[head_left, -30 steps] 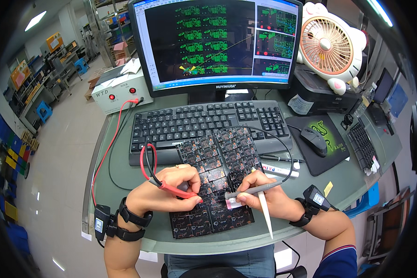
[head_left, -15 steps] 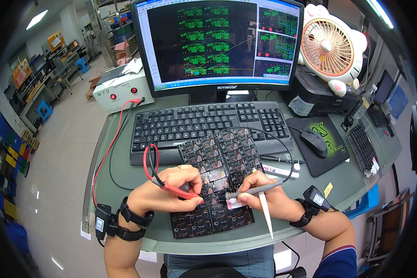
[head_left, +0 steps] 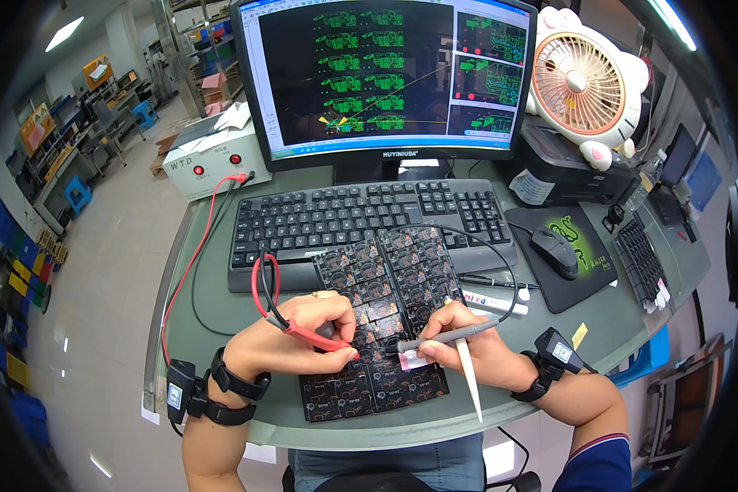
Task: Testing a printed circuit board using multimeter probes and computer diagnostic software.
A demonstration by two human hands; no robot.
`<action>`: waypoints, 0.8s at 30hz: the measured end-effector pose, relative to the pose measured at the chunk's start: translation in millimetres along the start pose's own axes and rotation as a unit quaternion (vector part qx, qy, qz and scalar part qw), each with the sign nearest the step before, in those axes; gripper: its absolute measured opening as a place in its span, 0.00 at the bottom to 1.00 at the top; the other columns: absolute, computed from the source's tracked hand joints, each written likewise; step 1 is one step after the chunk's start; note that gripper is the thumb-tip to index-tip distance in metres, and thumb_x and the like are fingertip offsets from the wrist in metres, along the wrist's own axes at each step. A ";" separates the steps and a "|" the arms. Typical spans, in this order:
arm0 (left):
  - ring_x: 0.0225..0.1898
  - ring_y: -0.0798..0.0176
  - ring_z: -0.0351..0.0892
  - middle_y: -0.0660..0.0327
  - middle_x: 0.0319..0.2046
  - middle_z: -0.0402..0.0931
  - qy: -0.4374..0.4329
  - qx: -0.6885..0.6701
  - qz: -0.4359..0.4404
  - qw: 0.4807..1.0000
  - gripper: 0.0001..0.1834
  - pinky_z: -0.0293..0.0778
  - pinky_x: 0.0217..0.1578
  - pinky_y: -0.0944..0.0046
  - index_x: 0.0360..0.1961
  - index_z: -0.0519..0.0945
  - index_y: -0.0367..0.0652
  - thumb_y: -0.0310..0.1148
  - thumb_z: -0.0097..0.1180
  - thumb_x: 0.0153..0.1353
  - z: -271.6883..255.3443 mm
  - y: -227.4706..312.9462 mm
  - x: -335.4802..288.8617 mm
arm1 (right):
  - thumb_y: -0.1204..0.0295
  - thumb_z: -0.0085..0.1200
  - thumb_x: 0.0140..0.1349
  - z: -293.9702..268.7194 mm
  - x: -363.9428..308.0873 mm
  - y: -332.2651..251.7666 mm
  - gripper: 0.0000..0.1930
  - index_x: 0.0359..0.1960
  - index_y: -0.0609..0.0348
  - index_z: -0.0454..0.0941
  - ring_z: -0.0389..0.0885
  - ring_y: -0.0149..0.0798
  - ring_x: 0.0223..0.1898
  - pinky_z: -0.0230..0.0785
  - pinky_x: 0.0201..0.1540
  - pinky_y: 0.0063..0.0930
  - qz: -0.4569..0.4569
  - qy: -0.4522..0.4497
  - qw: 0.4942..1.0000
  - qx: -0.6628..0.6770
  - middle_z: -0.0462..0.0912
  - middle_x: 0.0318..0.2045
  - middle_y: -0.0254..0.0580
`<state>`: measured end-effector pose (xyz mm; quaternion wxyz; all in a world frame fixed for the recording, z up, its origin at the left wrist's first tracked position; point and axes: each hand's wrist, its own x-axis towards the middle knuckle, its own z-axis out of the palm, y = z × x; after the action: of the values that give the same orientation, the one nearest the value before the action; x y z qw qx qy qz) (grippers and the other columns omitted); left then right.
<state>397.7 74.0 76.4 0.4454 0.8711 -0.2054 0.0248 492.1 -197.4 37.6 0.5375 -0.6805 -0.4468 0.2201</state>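
Observation:
A black circuit board panel (head_left: 410,395) with many repeated small boards lies on the desk, its far edge against the keyboard. My left hand (head_left: 299,332) is closed around a red test probe (head_left: 316,337), whose tip points at the middle of the panel. In my right hand (head_left: 467,344) is a grey test probe (head_left: 451,334), its dark tip close to the same area. A white pointed stick (head_left: 471,384), perhaps tweezers, also sits in that hand, pointing toward the desk's near edge. Whether the probe tips touch the board I cannot tell. A pink-and-white label (head_left: 412,361) lies under the grey probe.
Beyond the panel stand a black keyboard (head_left: 328,215) and a monitor (head_left: 369,154) showing green board layouts. To the right are a mouse (head_left: 555,252), a marker (head_left: 496,303), a printer (head_left: 566,176) and a fan (head_left: 576,82). A white test box (head_left: 213,164) feeds the probe leads at left.
Yellow markers have appeared at the lower left of the layout on the monitor. Both hands and probes stay nearly in place.

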 end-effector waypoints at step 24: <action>0.28 0.62 0.73 0.65 0.24 0.74 -0.003 0.000 0.003 1.000 0.12 0.69 0.36 0.62 0.25 0.72 0.43 0.29 0.67 0.49 0.1 -0.2 0.4 | 0.67 0.62 0.65 2.6 -1.1 -1.8 0.11 0.40 0.60 0.76 0.76 0.26 0.33 0.69 0.35 0.23 0.016 0.034 0.999 0.035 0.77 0.33 0.34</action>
<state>398.2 73.9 76.2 0.4447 0.8706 -0.2090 0.0236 488.9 -196.9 38.2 0.5722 -0.6756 -0.4093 0.2204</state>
